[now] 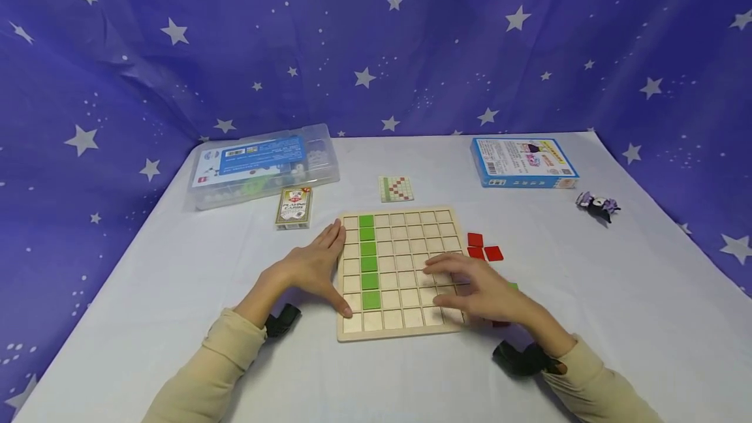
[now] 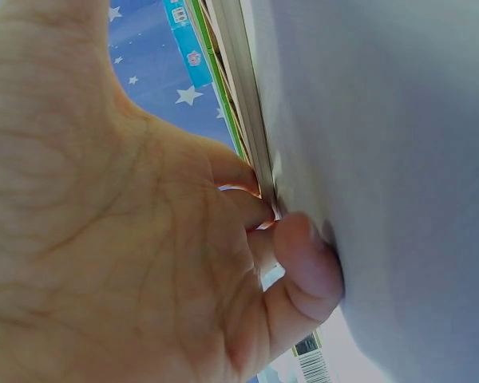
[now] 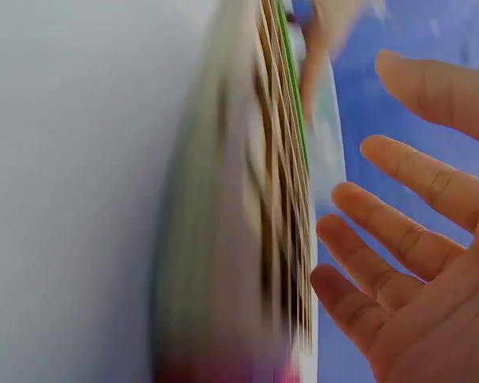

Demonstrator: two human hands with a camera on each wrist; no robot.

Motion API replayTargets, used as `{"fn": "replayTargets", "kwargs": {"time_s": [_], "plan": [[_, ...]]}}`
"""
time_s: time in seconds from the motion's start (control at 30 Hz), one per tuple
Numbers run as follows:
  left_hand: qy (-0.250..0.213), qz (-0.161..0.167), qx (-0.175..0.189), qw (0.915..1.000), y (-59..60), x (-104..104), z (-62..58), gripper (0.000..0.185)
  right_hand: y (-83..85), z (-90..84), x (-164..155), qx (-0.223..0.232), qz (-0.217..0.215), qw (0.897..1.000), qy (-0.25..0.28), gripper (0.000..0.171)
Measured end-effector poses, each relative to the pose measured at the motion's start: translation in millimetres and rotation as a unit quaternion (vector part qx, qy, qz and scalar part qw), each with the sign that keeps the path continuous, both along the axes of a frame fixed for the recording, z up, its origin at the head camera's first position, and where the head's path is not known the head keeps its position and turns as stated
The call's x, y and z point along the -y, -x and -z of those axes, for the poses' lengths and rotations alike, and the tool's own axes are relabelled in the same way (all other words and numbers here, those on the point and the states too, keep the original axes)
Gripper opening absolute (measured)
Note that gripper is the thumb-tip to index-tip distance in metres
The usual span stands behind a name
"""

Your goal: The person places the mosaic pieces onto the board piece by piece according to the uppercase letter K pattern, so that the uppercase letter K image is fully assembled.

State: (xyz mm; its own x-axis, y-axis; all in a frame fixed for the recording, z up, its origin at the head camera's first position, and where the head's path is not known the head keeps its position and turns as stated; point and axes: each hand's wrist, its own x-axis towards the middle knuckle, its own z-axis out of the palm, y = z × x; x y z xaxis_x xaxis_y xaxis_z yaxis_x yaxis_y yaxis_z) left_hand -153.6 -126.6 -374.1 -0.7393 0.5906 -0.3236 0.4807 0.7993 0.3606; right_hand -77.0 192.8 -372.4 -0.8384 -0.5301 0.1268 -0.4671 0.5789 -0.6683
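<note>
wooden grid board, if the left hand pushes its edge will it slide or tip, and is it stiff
The wooden grid board looks rigid and lies flat on the white tablecloth, so it would probably slide, not tip. The loose-looking green tiles might shift. The left hand touches its left edge.

Head view: from above and behind, facing forward and down over the white table point(image 1: 587, 292), far enough to take in the whole wooden board point(image 1: 401, 273) and starry backdrop point(image 1: 376, 38). Left wrist view: very close, at table level, past the left hand point(image 2: 120, 239) along the board's edge. Right wrist view: equally close, blurred, past the right hand point(image 3: 419, 263) along the opposite edge. Shared by all three: board and tabletop.
</note>
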Motion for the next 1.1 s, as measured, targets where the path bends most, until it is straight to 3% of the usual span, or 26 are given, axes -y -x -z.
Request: {"fn": "replayTargets", "kwargs": {"time_s": [0.1,0.23,0.37,0.63,0.9,1.1], "plan": [[-0.001,0.001,0.0,1.0,0.1,-0.2,0.6,0.148,-0.8,1.3,-40.7,0.001,0.077,0.997,0.008,0.036],[-0.002,0.004,0.0,1.0,0.5,-0.3,0.1,0.148,-3.9,2.2,-90.4,0.037,0.165,0.985,-0.018,0.032],[0.0,0.003,0.0,1.0,0.9,-0.2,0.2,0.148,-4.7,0.2,-118.2,0.053,0.207,0.976,-0.049,0.031],[0.002,0.002,-0.004,1.0,0.9,-0.9,0.1,0.148,-4.1,3.5,-119.4,0.06,0.149,0.985,-0.061,0.023],[0.008,0.002,-0.005,1.0,0.9,0.1,0.2,0.149,-3.8,7.5,-113.1,0.051,0.136,0.988,-0.053,0.017],[0.01,0.003,-0.003,0.9999,1.0,0.1,0.2,0.148,-4.5,4.6,-110.7,0.095,0.124,0.987,-0.046,0.022]]}}
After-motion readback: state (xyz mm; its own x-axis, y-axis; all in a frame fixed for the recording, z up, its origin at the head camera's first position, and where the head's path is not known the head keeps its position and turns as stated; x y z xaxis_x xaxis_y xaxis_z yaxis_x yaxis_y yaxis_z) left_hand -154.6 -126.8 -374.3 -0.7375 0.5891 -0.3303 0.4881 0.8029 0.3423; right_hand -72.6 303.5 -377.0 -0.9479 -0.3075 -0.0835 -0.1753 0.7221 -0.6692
